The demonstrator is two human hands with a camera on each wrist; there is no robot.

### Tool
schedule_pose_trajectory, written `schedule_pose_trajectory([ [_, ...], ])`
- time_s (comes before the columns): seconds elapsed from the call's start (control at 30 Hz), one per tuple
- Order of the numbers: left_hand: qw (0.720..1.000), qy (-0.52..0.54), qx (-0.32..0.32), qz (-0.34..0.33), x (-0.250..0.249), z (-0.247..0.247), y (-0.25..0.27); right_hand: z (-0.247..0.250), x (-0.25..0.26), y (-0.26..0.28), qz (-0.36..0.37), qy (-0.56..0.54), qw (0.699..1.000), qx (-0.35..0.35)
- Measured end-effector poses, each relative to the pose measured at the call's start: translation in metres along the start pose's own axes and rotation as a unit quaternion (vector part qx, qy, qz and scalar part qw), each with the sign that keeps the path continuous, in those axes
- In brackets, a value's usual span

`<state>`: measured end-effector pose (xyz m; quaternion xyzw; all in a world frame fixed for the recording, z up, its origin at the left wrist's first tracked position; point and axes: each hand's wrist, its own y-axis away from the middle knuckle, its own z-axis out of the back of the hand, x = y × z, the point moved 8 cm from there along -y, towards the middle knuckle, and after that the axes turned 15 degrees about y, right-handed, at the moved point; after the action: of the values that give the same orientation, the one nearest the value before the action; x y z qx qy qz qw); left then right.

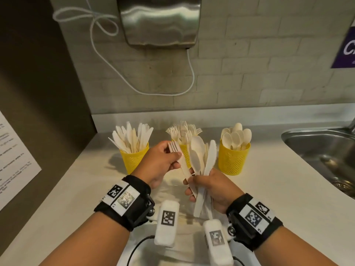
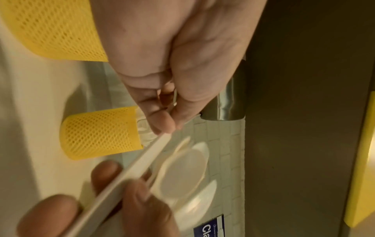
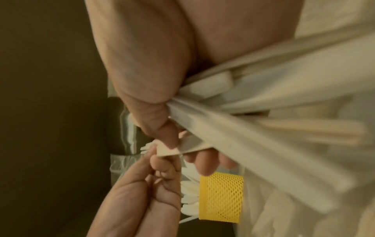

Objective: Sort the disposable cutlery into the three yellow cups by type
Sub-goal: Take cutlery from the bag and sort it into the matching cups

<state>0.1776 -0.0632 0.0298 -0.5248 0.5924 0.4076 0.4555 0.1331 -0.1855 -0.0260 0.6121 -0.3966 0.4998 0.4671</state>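
Pinching a fork (image 1: 177,157) at frame centre in the head view, the left hand (image 1: 160,163) meets the right hand (image 1: 209,186), which grips a cutlery bundle (image 1: 200,160) before three yellow cups (image 1: 233,160). Left wrist: fingers (image 2: 162,121) clamp the fork's handle. Right wrist: blurred handles (image 3: 263,102) fill the fist, upper right.

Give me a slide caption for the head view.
Left hand pulls a fork from the mixed cutlery bunch in the right hand.

Both hands (image 1: 159,164) (image 1: 209,186) raised, fingers curled.
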Motion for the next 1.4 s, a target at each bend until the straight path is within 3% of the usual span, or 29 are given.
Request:
schedule_pose_trajectory([
  [0.27,0.978,0.026,-0.080,-0.192,-0.087,0.008,-0.034,0.024,-0.020,-0.002,-0.057,-0.227,0.972,-0.036],
  [0.37,0.961,-0.070,-0.070,-0.257,-0.107,0.000,-0.049,0.035,-0.016,0.000,-0.038,-0.226,0.972,-0.055],
  [0.53,0.922,-0.266,-0.042,-0.280,-0.086,-0.021,-0.076,0.043,-0.007,0.005,-0.012,-0.199,0.978,-0.066],
  [0.63,0.907,-0.344,-0.014,-0.241,-0.053,-0.031,-0.094,0.043,-0.006,0.008,-0.009,-0.185,0.981,-0.059],
  [0.73,0.837,-0.505,0.032,-0.210,-0.019,-0.040,-0.106,0.043,-0.005,0.010,-0.010,-0.173,0.984,-0.045],
  [0.8,0.805,-0.553,0.013,-0.213,-0.018,-0.040,-0.100,0.043,-0.005,0.010,-0.015,-0.160,0.986,-0.042],
  [0.83,0.811,-0.538,-0.007,-0.231,-0.025,-0.040,-0.092,0.043,-0.005,0.010,-0.017,-0.150,0.988,-0.044],
  [0.9,0.861,-0.439,-0.009,-0.254,-0.042,-0.041,-0.072,0.044,-0.005,0.009,-0.020,-0.128,0.990,-0.048],
  [0.97,0.925,-0.316,0.091,-0.191,-0.041,-0.053,-0.052,0.040,-0.005,0.008,-0.028,-0.100,0.994,-0.040],
  [1.0,0.928,-0.306,0.158,-0.143,-0.035,-0.065,-0.041,0.036,-0.005,0.008,-0.032,-0.086,0.995,-0.028],
  [1.07,0.880,-0.390,0.255,-0.087,-0.021,-0.079,-0.022,0.026,-0.004,0.007,-0.039,-0.055,0.998,0.001],
  [1.13,0.856,-0.435,0.263,-0.090,-0.020,-0.077,-0.020,0.017,-0.006,0.006,-0.048,-0.036,0.998,0.024],
  [1.4,0.947,-0.259,0.182,-0.057,-0.030,-0.039,-0.021,-0.004,-0.007,0.009,-0.051,-0.095,0.990,0.094],
])
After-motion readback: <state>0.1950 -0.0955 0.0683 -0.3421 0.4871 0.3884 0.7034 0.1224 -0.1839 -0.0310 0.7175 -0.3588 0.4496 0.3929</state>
